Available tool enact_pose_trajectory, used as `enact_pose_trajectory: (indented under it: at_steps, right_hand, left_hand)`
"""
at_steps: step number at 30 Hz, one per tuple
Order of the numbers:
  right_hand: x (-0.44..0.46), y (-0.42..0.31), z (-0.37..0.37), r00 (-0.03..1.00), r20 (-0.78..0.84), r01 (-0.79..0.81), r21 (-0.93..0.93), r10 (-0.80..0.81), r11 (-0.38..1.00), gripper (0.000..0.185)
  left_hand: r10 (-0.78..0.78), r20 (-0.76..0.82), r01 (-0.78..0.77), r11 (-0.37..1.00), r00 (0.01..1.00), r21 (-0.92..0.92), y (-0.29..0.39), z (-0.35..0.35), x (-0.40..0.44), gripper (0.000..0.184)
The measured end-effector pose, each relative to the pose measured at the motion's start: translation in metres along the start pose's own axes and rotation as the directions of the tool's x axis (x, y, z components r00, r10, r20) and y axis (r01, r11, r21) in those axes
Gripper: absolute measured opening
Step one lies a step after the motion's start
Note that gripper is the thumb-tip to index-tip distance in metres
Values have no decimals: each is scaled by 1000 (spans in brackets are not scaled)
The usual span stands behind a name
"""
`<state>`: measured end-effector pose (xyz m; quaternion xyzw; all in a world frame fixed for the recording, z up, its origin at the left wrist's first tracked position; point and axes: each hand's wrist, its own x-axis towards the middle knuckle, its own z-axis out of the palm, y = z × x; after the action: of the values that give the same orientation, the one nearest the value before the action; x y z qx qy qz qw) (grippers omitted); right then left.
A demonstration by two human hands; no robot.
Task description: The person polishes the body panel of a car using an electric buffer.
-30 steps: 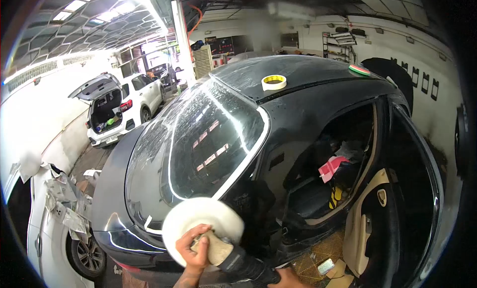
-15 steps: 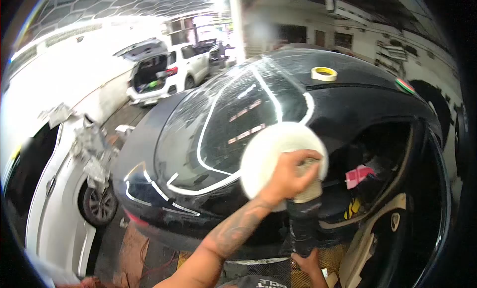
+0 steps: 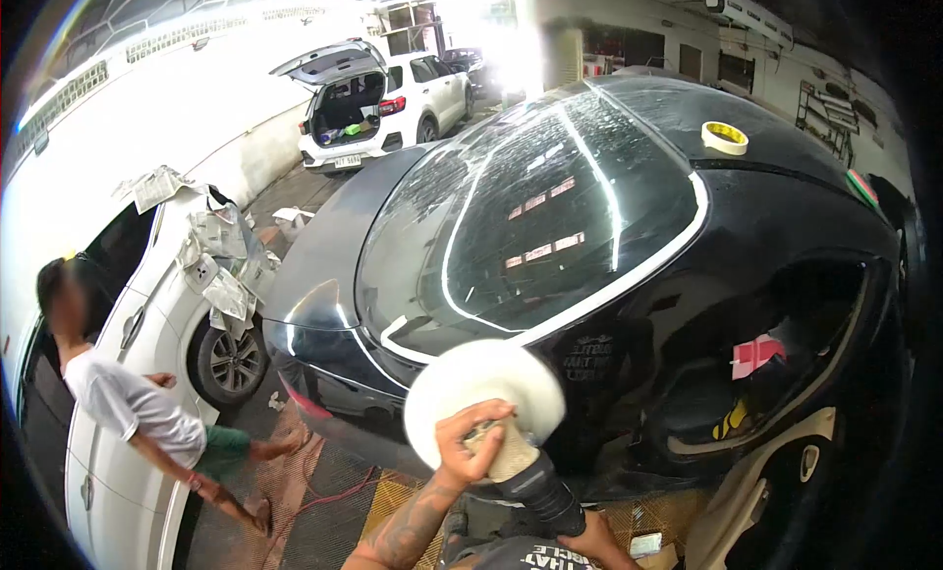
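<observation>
A polisher point(image 3: 535, 482) with a dark body and a wide, round white pad point(image 3: 432, 398) is in front of me, beside the black car point(image 3: 629, 373). My left hand point(image 3: 473, 442) is wrapped round the pale covered head of the polisher, right behind the pad. Lower down, my right hand point(image 3: 592, 539) grips the rear end of the body, its fingers partly hidden. The pad overlaps the car's dark rear side panel in view; whether it touches the paint I cannot tell. White masking tape point(image 3: 629, 280) lines the edge of the rear window point(image 3: 521, 236).
A yellow-and-white tape roll point(image 3: 725, 138) lies on the car roof. At left a person point(image 3: 138, 413) in a white shirt walks beside a white car point(image 3: 147, 305) partly covered with newspaper point(image 3: 221, 246). A white SUV point(image 3: 403, 98) stands behind, tailgate raised. A red cord point(image 3: 339, 489) crosses the floor.
The polisher has moved down and left in view, away from the rear window's corner, with both hands still on it. My view has shifted, and the person at left has come into sight.
</observation>
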<state>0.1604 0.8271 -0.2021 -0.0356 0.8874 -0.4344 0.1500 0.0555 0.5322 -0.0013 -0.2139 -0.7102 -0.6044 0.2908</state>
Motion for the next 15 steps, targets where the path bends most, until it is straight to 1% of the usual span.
enact_pose_trajectory:
  at_steps: [2,3,4,6,7,8,10,11,13,14,15]
  right_hand:
    - [13,-10,9,987,154,51,-88,-37,995,73]
    - [18,-45,-1,969,248,12,-112,16,994,71]
    - [25,-54,5,967,254,13,-104,14,995,71]
    - [36,-72,16,953,298,102,-137,-57,985,71]
    - [38,-86,16,938,346,67,-155,-9,986,72]
    - [37,-84,22,936,352,69,-148,-13,987,72]
    - [32,-73,38,971,230,112,-176,-70,978,52]
    - [29,-64,38,969,237,116,-169,-74,979,52]
    - [20,-41,25,967,234,123,-76,-102,989,67]
    - [12,-51,4,961,276,-11,-58,26,998,68]
    - [4,-40,-2,967,251,-22,-66,38,998,67]
  left_hand:
    - [-75,-141,66,996,987,-65,-13,-28,-19,21]
    - [-85,-196,71,995,977,-76,-17,-42,-27,22]
    - [-92,-249,71,993,964,-89,-21,-56,-33,23]
    - [-113,-339,67,987,934,-146,-36,-81,-47,24]
    - [-136,-377,75,982,916,-174,-42,-90,-53,24]
    - [-144,-393,76,980,908,-184,-37,-95,-53,23]
    - [-155,-363,111,984,919,-139,-32,-95,-55,22]
    - [-156,-346,116,984,925,-133,-30,-89,-54,22]
    - [-146,-289,121,988,946,-100,-29,-68,-57,23]
    - [-208,-274,171,973,939,-152,-30,-52,-62,23]
    - [-124,-195,127,992,973,3,-23,-39,-59,22]
